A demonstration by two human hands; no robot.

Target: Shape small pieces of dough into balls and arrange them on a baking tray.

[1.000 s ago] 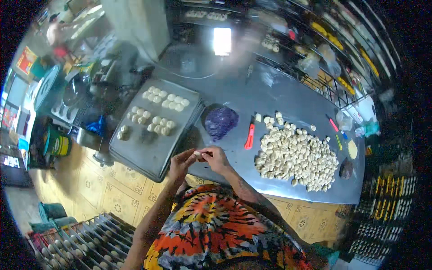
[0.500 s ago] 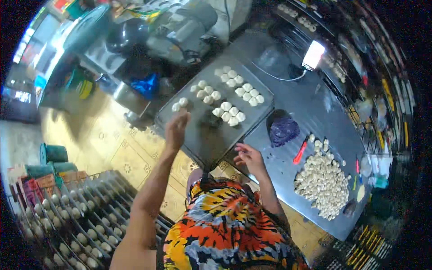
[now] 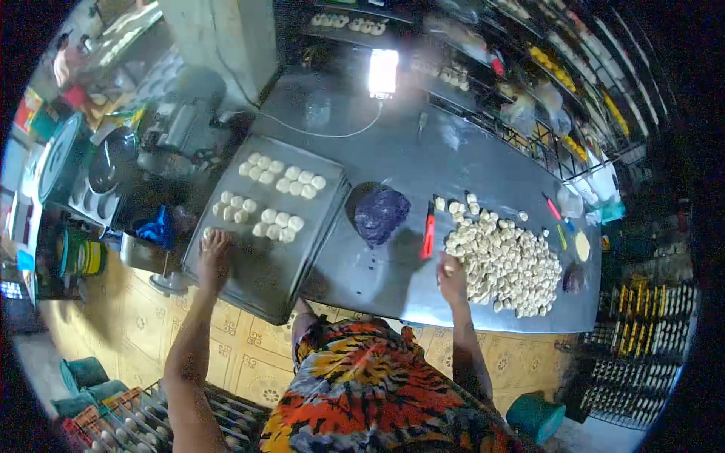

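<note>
Lying heaped, pale dough pieces [image 3: 510, 260] had the right hand [image 3: 453, 281], fingers curled, at their left edge on the table [image 3: 476, 170], while the left hand [image 3: 214, 253] bent over the tray [image 3: 260, 268] beside dough balls [image 3: 237, 204], neither grip clear enough to tell.

Bakery workroom.
Smooth grey worktable [image 3: 355, 162] is bearing a heap of small pale dough pieces [image 3: 504, 264] and a purple dough-like mound [image 3: 381, 216]; stacked dark rectangular trays [image 3: 260, 275] are holding pale round dough balls [image 3: 282, 220] in clusters; dark metal racks [image 3: 633, 359] are carrying rows of pale and yellow pieces [image 3: 648, 317]; yellow patterned floor tiles [image 3: 238, 351] are running beneath.
</note>
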